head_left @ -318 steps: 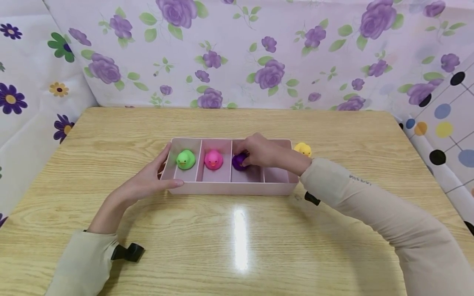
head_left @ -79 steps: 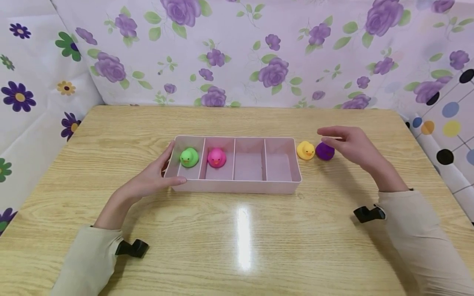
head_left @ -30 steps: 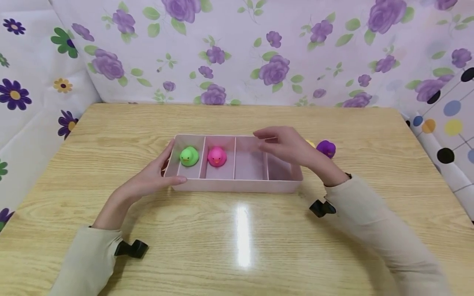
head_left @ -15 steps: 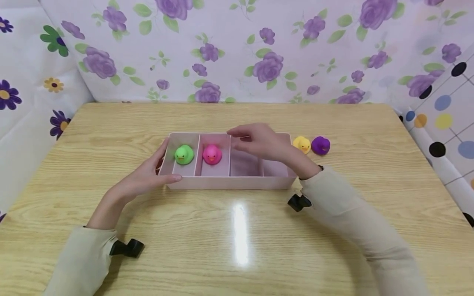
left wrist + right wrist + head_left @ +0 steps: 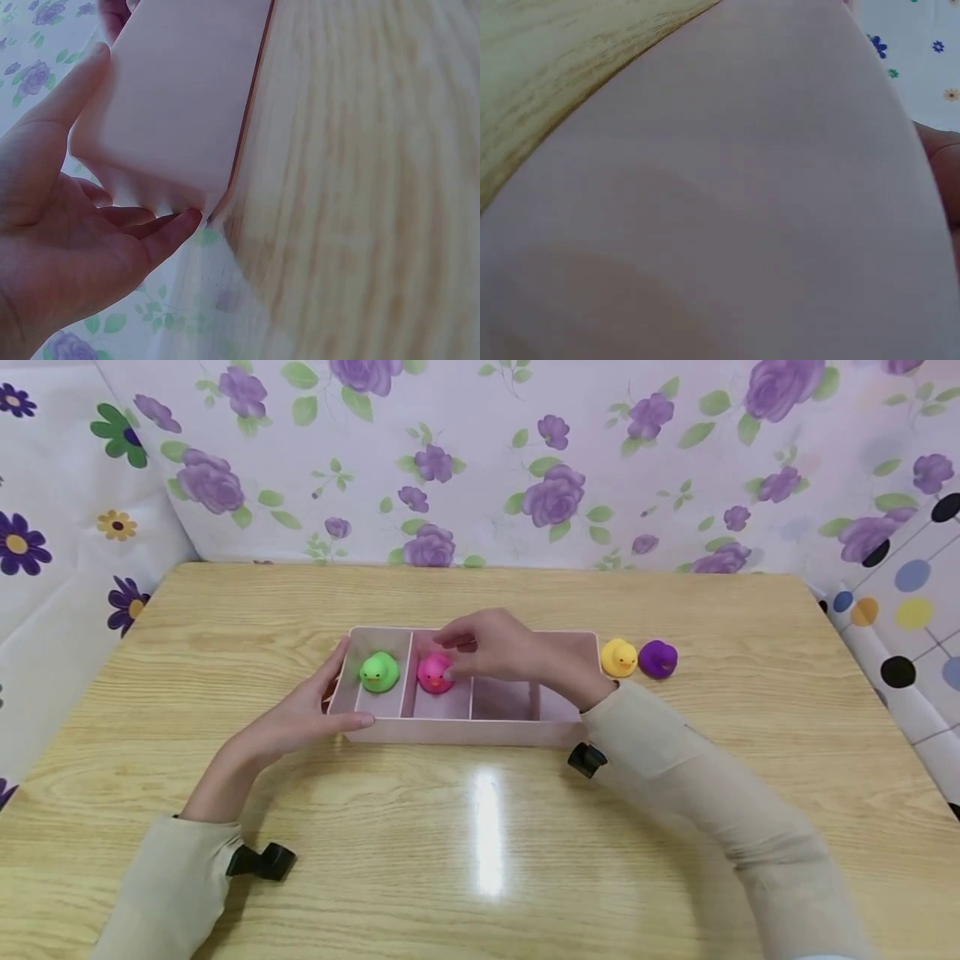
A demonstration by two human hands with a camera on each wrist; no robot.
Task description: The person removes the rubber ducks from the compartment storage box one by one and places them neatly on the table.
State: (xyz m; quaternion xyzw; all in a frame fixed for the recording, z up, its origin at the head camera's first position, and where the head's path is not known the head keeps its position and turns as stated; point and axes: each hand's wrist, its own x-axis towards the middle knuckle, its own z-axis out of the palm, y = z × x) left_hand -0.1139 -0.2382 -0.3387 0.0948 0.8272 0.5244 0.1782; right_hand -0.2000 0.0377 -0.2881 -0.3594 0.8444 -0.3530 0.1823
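In the head view a pale pink divided box [image 5: 465, 732] lies lengthwise on the table. My left hand [image 5: 296, 706] grips its left end, thumb on the front wall and fingers around the end wall; the left wrist view shows these fingers [image 5: 169, 232] against the end. A green rubber duck [image 5: 379, 672] sits in the leftmost compartment, a pink rubber duck [image 5: 433, 675] in the second. Over the pink duck is my right hand [image 5: 498, 647], thumb tip at the duck's right side and fingers loosely bent above it. Whether they touch is unclear. The box wall [image 5: 742, 187] fills most of the right wrist view.
Right of the box, a yellow rubber duck [image 5: 618, 658] and a purple rubber duck [image 5: 658, 659] stand side by side on the wooden table [image 5: 375, 877]. A flowered cloth [image 5: 495, 460] hangs behind the table.
Earlier the purple duck was in the third compartment under my right hand; now it stands beside the yellow duck. My right hand has since moved left to the pink duck. The left hand stays.
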